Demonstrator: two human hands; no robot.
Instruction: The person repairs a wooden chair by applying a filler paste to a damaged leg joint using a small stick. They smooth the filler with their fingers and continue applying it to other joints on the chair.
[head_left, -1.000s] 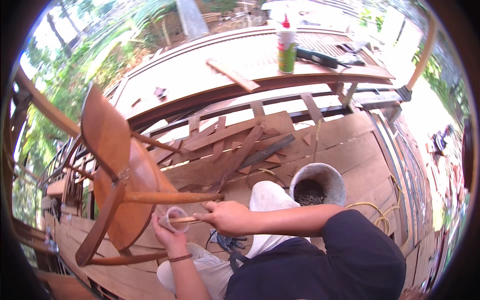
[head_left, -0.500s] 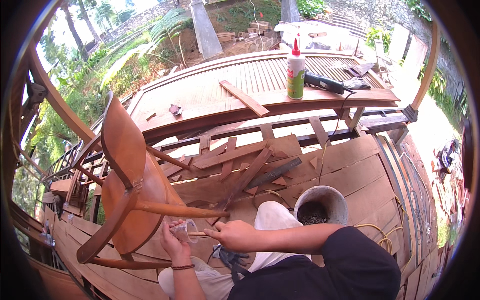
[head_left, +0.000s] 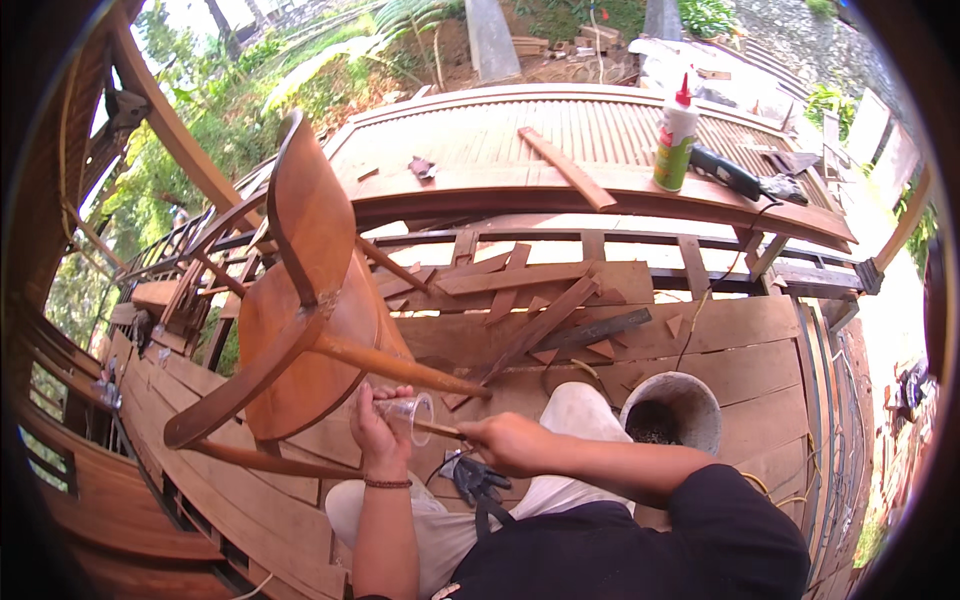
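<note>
I hold a clear plastic cup [head_left: 412,418] in my left hand [head_left: 380,430], just beside a wooden chair [head_left: 300,360] tipped on its side, legs toward me. My right hand [head_left: 505,440] is closed on a thin wooden stick [head_left: 442,427] that reaches into the cup. The cup is tilted on its side, its opening toward my right hand; its contents are hard to make out. A dark work glove [head_left: 478,485] lies on the deck beside my knee.
A plastic glue bottle [head_left: 670,150] and a power tool [head_left: 725,170] rest on a slatted wooden panel [head_left: 460,125]. Offcuts [head_left: 545,325] lie on the plank deck [head_left: 750,345]. A bucket [head_left: 680,410] holding dark debris stands right of my knee, near a yellow cord [head_left: 755,485].
My view has swung, so the chair and bench sit further right. Both hands and the cup are further right in the picture, with the stick still in the cup.
</note>
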